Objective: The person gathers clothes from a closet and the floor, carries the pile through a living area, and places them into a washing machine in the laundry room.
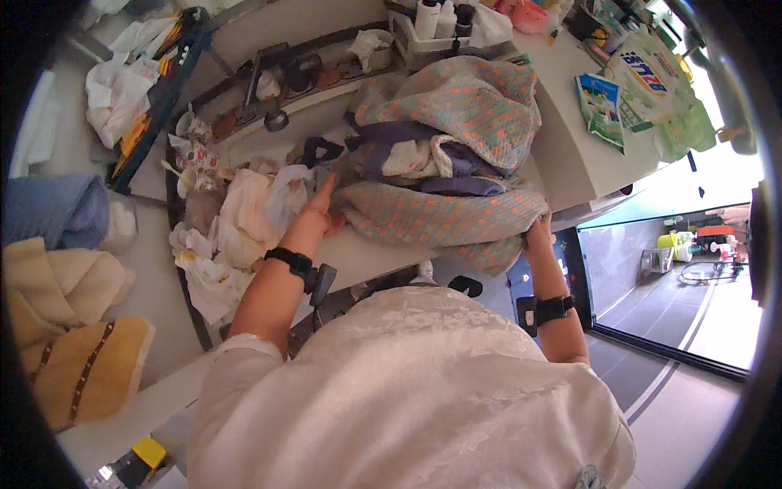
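Observation:
A bulky grey-green textile (427, 214) with orange flecks is bunched on the pale counter before me. Its folds part in the middle around dark purple cloth (461, 186) and a cream patterned piece (406, 159). At its right end, my right hand (539, 235) grips the edge, with most of the fingers hidden. My left hand (330, 208) rests against the left end, fingers pointing away from me. Whether those fingers close on the fabric is hidden. Just left of that hand lie a pale peach cloth (244, 205) and a whitish plastic bag (290, 192).
Floral mugs (194, 158) stand beyond the peach cloth. A rear ledge holds a small ladle (276, 120) and a white pot (374, 49). Bottles fill a white bin (431, 41). Detergent packets (602, 107) lie on the right counter (565, 122). Folded towels (91, 367) lie left.

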`<state>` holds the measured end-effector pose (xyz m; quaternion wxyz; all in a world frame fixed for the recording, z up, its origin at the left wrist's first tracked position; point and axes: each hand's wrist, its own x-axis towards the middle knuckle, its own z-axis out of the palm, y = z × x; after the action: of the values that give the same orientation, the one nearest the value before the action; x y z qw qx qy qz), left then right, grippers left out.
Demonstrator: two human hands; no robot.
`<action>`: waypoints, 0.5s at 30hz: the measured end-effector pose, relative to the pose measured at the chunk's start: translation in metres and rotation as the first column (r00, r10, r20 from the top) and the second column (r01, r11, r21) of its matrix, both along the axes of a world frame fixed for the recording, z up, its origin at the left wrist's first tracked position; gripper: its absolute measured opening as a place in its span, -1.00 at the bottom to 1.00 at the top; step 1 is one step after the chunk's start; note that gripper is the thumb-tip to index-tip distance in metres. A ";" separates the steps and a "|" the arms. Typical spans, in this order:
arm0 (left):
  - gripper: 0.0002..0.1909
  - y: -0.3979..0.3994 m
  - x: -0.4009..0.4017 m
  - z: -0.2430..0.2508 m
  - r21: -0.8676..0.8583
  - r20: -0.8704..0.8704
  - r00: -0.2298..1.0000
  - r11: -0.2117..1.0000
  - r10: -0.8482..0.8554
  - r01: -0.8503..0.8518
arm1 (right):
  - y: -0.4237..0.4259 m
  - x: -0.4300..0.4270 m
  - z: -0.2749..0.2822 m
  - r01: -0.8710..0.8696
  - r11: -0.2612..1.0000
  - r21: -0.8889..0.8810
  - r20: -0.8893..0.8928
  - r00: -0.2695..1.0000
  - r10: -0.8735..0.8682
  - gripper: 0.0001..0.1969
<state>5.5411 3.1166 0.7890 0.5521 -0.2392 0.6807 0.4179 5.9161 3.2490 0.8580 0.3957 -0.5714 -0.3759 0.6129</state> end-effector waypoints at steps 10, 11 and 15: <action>-0.47 0.065 -0.024 -0.073 0.398 -0.284 0.914 0.832 -0.290 0.387 | 0.060 0.007 -0.034 -0.180 0.979 0.097 -0.105 0.976 0.189 -0.30; -0.57 0.064 -0.046 -0.083 0.466 -0.197 0.979 0.872 -0.060 0.147 | 0.067 0.001 -0.038 -0.221 0.969 0.108 -0.113 0.966 0.233 -0.30; -0.68 0.100 0.027 0.055 0.698 -0.268 0.957 0.708 0.114 0.111 | 0.088 0.024 -0.057 -0.202 0.973 0.111 -0.122 0.969 0.215 -0.29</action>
<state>5.5682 3.2161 0.8439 0.4946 0.0537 0.5422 0.6771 5.9402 3.3368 0.8007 0.3807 -0.4665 -0.4362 0.6688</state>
